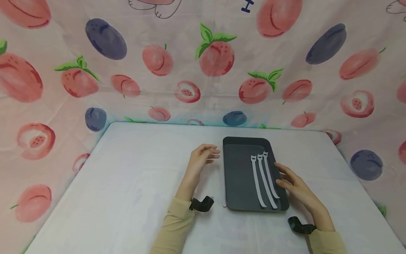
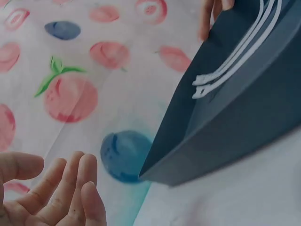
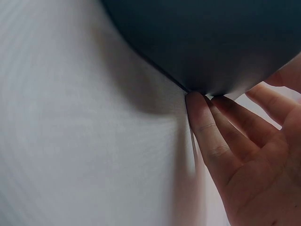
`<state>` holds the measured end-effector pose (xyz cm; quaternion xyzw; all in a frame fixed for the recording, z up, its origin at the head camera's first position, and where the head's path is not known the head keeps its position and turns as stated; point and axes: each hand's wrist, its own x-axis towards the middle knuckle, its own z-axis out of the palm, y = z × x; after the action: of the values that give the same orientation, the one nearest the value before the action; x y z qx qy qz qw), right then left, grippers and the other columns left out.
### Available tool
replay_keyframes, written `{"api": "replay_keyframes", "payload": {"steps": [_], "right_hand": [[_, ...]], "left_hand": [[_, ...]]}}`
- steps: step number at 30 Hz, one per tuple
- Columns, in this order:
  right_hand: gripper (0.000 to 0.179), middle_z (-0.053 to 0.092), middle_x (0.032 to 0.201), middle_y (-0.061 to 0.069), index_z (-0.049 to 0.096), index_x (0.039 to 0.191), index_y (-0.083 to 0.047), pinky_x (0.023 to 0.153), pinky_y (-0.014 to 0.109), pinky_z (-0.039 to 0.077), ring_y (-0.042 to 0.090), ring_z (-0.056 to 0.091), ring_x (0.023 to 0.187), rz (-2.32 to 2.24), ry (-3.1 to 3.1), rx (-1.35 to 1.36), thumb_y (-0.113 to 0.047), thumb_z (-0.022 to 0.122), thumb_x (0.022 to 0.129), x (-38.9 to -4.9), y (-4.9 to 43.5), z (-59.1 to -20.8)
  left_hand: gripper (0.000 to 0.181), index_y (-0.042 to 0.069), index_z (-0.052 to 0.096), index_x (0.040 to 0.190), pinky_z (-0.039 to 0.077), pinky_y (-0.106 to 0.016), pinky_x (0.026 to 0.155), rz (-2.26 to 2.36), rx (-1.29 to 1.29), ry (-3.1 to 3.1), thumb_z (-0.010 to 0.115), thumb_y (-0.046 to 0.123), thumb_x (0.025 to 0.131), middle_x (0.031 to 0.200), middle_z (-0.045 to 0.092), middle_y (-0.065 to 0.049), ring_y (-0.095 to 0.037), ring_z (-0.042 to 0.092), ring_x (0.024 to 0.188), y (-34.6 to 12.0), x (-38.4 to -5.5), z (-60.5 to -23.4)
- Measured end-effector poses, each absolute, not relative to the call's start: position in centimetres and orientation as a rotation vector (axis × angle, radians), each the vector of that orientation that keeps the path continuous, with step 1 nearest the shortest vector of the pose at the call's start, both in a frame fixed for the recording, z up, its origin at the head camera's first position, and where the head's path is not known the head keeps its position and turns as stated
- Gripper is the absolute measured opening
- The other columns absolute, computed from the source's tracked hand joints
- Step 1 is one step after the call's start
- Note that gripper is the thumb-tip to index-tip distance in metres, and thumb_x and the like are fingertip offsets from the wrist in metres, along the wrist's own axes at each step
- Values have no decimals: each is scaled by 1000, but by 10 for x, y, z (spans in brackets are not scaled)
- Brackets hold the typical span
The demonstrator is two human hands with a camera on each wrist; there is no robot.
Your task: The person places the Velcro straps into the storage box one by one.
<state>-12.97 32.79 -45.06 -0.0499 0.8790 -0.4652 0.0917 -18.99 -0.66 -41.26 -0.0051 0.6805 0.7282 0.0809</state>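
Note:
Three white cable ties [image 1: 262, 180] with slotted heads lie side by side in a dark grey tray [image 1: 236, 176]. They also show in the left wrist view as curved white ties [image 2: 244, 52]. My right hand [image 1: 293, 183] holds the tray by its right side, thumb at the rim. In the right wrist view, fingertips [image 3: 197, 101] meet the tray's lower edge. Left of the tray, my left hand [image 1: 203, 155] hovers with loosely bent fingers and holds nothing. The left wrist view shows that hand's palm [image 2: 51, 202] apart from the tray.
A white table [image 1: 133, 183] lies under both arms. Along the tray's left side runs a narrow whitish strip [image 1: 224, 204], partly hard to make out. A fruit-print cloth [image 1: 190, 70] hangs behind the table and down its sides.

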Motion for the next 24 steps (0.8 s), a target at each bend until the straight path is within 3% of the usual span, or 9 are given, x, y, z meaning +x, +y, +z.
{"api": "replay_keyframes", "payload": {"steps": [14,24], "right_hand": [[66,24,154,27,23,153,-16,98,74,27,54,30,134,-1380,2603,-138,-29,56,97,-130,329,-453],[66,27,154,26,24,153,-17,98,73,28,53,32,134,-1369,2616,-128,-30,56,97,-130,330,-455]], "left_hand": [[28,4,64,117,53,-37,88,2231,-179,2038,54,19,96,112,71,-14,-19,71,94,-33,-203,-424],[28,2,63,118,53,-39,89,2252,-312,2044,55,17,95,108,72,-14,-14,71,89,-49,-211,-430]]}}
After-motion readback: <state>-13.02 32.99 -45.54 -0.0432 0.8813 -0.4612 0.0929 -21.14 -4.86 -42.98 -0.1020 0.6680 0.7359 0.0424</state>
